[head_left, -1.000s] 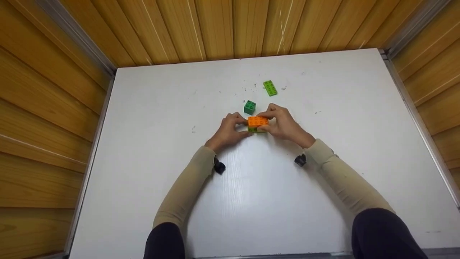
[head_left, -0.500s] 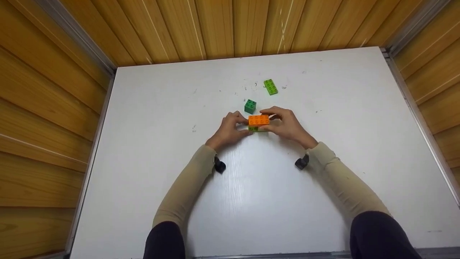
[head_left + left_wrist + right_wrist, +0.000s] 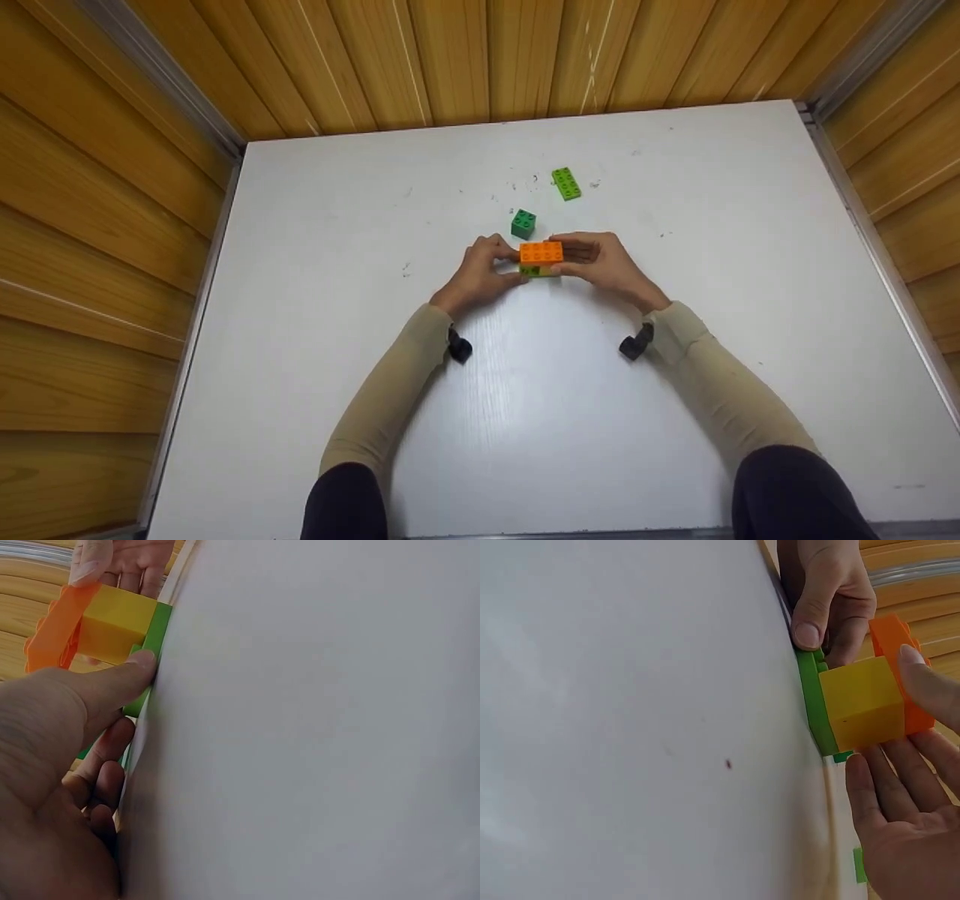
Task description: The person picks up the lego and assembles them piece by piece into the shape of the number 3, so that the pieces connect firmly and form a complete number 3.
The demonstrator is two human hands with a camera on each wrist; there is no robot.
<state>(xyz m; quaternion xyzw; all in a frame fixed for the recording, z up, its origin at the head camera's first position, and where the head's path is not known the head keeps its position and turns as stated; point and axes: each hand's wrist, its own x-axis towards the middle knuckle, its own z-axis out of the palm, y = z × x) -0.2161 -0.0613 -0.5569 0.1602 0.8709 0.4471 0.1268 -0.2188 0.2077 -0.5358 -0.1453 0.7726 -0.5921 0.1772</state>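
Note:
My left hand [image 3: 480,274] pinches the end of a flat green Duplo plate [image 3: 157,630] resting on the white table. A yellow block [image 3: 862,701] stands on that plate's other end. On top of the yellow block sits an orange Duplo brick [image 3: 541,253], its left part overhanging the plate. My right hand [image 3: 604,266] holds the orange brick at its right end, thumb on the near side and fingers on the far side. Its other fingers stretch out fairly straight beside the yellow block. The left fingertips behind the stack are partly hidden in the head view.
A dark green block [image 3: 523,223] stands just beyond the stack. Farther back lies a light green plate [image 3: 566,184]. The white table [image 3: 337,225] is bordered by wood-panelled walls [image 3: 450,60] at the back and sides.
My right hand has shifted slightly right and its fingers have straightened, with more of the orange brick's top showing. The left hand and the stack have stayed in place.

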